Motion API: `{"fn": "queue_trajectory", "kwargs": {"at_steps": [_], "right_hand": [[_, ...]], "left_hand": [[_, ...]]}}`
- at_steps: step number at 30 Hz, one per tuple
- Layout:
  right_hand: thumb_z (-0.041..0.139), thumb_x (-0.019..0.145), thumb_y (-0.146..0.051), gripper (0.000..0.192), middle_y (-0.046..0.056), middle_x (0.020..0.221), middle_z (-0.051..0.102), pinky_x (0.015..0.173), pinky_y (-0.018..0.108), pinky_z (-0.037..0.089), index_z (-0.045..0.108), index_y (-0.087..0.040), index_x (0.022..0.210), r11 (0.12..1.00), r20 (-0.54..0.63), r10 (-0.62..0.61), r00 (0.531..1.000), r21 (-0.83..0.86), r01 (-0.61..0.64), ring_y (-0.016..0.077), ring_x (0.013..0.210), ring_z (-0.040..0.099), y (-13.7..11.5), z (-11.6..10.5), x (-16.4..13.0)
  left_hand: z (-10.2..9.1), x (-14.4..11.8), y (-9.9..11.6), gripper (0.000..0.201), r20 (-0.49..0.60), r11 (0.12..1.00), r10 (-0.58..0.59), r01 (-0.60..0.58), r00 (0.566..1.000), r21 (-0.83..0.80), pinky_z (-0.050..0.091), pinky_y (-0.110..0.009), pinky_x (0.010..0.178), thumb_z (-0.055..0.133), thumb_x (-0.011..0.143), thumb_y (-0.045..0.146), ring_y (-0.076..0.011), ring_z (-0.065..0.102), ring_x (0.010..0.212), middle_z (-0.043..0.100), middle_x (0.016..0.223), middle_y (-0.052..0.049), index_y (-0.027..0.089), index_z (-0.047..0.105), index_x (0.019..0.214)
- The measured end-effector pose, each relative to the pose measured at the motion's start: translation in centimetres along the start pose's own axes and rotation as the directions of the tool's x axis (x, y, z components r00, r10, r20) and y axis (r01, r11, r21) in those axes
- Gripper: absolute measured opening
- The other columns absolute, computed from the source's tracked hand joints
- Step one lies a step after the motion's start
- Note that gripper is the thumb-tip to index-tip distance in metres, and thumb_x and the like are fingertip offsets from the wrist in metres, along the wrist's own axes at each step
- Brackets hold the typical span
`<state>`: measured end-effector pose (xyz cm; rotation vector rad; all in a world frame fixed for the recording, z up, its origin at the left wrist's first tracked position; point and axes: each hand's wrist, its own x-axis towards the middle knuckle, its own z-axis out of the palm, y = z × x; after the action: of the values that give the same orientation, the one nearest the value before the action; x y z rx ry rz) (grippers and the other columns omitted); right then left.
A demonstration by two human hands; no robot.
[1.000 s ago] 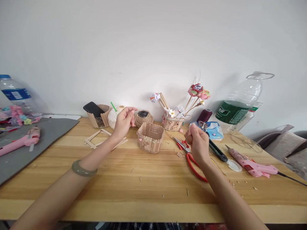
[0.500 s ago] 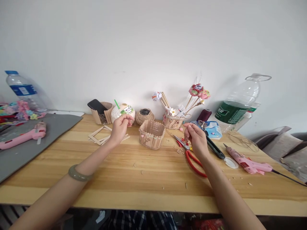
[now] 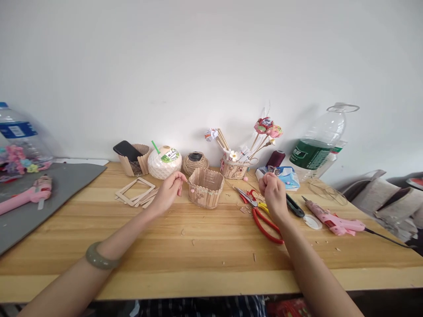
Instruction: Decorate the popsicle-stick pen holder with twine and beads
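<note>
Your table [image 3: 205, 253] carries it all, with the big bottle [image 3: 307, 152] standing at the back right and the corded glue gun [image 3: 340, 223] lying near the right end. The basket [image 3: 206, 198] sits upright mid-table, between your hands. Your right hand [image 3: 274, 193] is curled into a fist, well apart from the basket and over the far side of the scissors [image 3: 247, 197]. Your left hand [image 3: 169, 189] has thumb and fingers pressed together, the tips just beside the basket's left rim; you may be touching it, but I can't tell. Nor can I tell whether either grip pinches something thin.

I'd judge you're at fine handwork beside the basket, perhaps handling thread too slight to show. The next move seems to call for a light left hand that doesn't tip the basket, and a right fist kept clear of the blades. Mind the pink ball [image 3: 192, 190] on its front.
</note>
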<state>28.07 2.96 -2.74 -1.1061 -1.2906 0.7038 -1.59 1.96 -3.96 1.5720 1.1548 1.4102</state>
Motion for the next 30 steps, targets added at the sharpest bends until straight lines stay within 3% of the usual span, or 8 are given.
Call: {"fn": "queue_trajectory", "kwargs": {"at_steps": [6, 10, 12, 16, 19, 24, 27, 30], "right_hand": [[0.049, 0.092, -0.032, 0.023, -0.003, 0.071, 0.057, 0.051, 0.021, 0.045, 0.058, -0.014, 0.082, 0.994, -0.024, -0.045, 0.999, -0.097, 0.042, 0.0071, 0.054, 0.051, -0.3, 0.8, -0.3], [0.051, 0.089, -0.038, 0.033, -0.007, 0.054, 0.042, 0.045, 0.021, 0.035, 0.050, -0.017, 0.064, 0.994, 0.021, -0.075, 0.997, -0.080, 0.077, 0.0070, 0.046, 0.038, -0.5, 1.3, -0.3], [0.057, 0.083, -0.043, 0.031, -0.006, 0.053, 0.045, 0.046, 0.023, 0.034, 0.052, -0.019, 0.063, 0.995, 0.067, -0.075, 0.995, -0.063, 0.079, 0.0088, 0.048, 0.040, -0.6, 1.5, -0.4], [0.067, 0.072, -0.042, 0.024, 0.001, 0.064, 0.061, 0.054, 0.026, 0.040, 0.061, -0.018, 0.073, 0.999, 0.145, -0.035, 0.989, -0.026, 0.039, 0.0142, 0.059, 0.054, -0.9, 1.8, -0.6], [0.069, 0.072, -0.037, 0.021, 0.003, 0.069, 0.064, 0.059, 0.028, 0.043, 0.062, -0.018, 0.077, 1.000, 0.155, -0.002, 0.988, 0.004, 0.001, 0.0156, 0.064, 0.057, -1.0, 1.8, -0.7], [0.055, 0.081, -0.035, 0.028, -0.004, 0.055, 0.045, 0.048, 0.024, 0.039, 0.047, -0.020, 0.058, 0.996, 0.118, 0.014, 0.993, 0.084, -0.024, 0.0103, 0.050, 0.046, -0.6, 1.7, -0.5], [0.050, 0.084, -0.036, 0.040, -0.007, 0.049, 0.030, 0.038, 0.021, 0.027, 0.032, -0.021, 0.051, 0.994, 0.057, 0.012, 0.998, 0.105, -0.018, 0.0076, 0.040, 0.031, -0.1, 1.7, -0.3], [0.051, 0.084, -0.041, 0.045, -0.008, 0.045, 0.029, 0.036, 0.021, 0.025, 0.033, -0.021, 0.048, 0.997, 0.024, 0.004, 1.000, 0.083, -0.006, 0.0070, 0.038, 0.027, 0.0, 1.7, -0.3]], "left_hand": [[-0.1, 0.2, -0.9, 0.009, -0.115, 0.999, -0.022, 0.026, 0.993, 0.031, 0.038, -0.023, 0.052, 0.047, 0.075, 0.020, -0.0120, 0.047, 0.049, 0.046, 0.054, 0.006, 0.020, 0.056, 0.077], [-0.4, 0.4, -1.2, 0.013, -0.193, 0.998, -0.030, 0.039, 0.981, 0.042, 0.040, -0.024, 0.054, 0.043, 0.077, 0.022, -0.0130, 0.048, 0.053, 0.047, 0.058, 0.005, 0.020, 0.055, 0.079], [-0.4, 0.4, -1.1, 0.014, -0.205, 0.997, -0.038, 0.050, 0.978, 0.052, 0.042, -0.024, 0.056, 0.042, 0.077, 0.021, -0.0136, 0.049, 0.056, 0.049, 0.059, 0.004, 0.019, 0.056, 0.078], [-0.3, 0.3, -0.7, 0.012, -0.175, 0.995, -0.054, 0.068, 0.983, 0.073, 0.044, -0.026, 0.062, 0.047, 0.074, 0.019, -0.0141, 0.054, 0.064, 0.057, 0.071, 0.001, 0.018, 0.059, 0.077], [-0.2, 0.3, -0.3, 0.011, -0.138, 0.992, -0.073, 0.086, 0.988, 0.089, 0.044, -0.025, 0.061, 0.049, 0.073, 0.020, -0.0143, 0.054, 0.065, 0.057, 0.073, 0.001, 0.018, 0.059, 0.077], [-0.8, -0.3, 0.2, 0.013, -0.110, 0.984, -0.101, 0.116, 0.989, 0.139, 0.030, -0.021, 0.044, 0.038, 0.077, 0.017, -0.0107, 0.036, 0.045, 0.037, 0.054, 0.007, 0.021, 0.050, 0.076], [-1.6, -1.2, 0.3, 0.008, -0.040, 0.975, -0.130, 0.135, 0.991, 0.175, 0.029, -0.021, 0.043, 0.042, 0.078, 0.021, -0.0103, 0.034, 0.044, 0.036, 0.054, 0.008, 0.022, 0.050, 0.077], [-2.6, -2.1, 0.1, 0.010, 0.022, 0.964, -0.178, 0.170, 0.984, 0.205, 0.033, -0.022, 0.044, 0.045, 0.080, 0.026, -0.0109, 0.039, 0.045, 0.040, 0.056, 0.008, 0.021, 0.053, 0.084]]}}
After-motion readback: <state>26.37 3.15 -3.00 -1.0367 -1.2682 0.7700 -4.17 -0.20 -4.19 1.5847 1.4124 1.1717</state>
